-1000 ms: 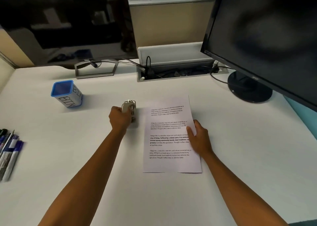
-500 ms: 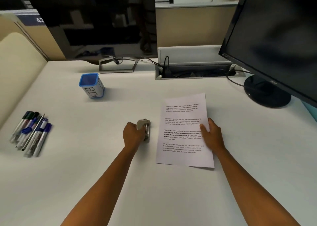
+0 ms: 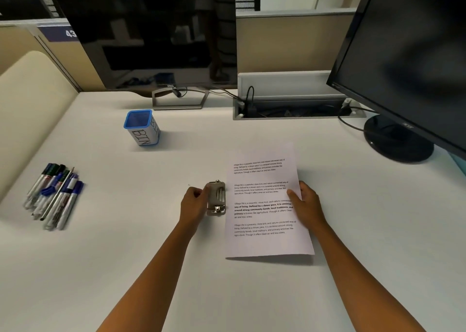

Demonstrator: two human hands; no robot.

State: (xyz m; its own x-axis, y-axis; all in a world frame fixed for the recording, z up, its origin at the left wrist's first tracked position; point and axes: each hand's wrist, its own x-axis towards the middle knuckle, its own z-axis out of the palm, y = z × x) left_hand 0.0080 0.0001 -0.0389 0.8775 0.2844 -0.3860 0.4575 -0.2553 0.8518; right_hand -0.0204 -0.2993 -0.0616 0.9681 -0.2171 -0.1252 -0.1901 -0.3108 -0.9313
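Observation:
A printed sheet of paper (image 3: 264,205) lies flat on the white desk (image 3: 151,256). A small metal hole punch (image 3: 216,198) stands at the sheet's left edge, about halfway down. My left hand (image 3: 195,203) grips the punch from its left side, fingers curled round it. My right hand (image 3: 306,205) rests on the sheet's right edge, with the thumb on the paper.
A blue-rimmed cup marked BIN (image 3: 142,127) stands at the back left. Several markers (image 3: 54,195) lie in a pile at the far left. Two dark monitors (image 3: 156,34) (image 3: 413,62) and a cable tray (image 3: 290,104) line the back.
My view has swung left and up, so the markers and left monitor show more. The punch now sits closer to the sheet's left edge; both hands keep their hold.

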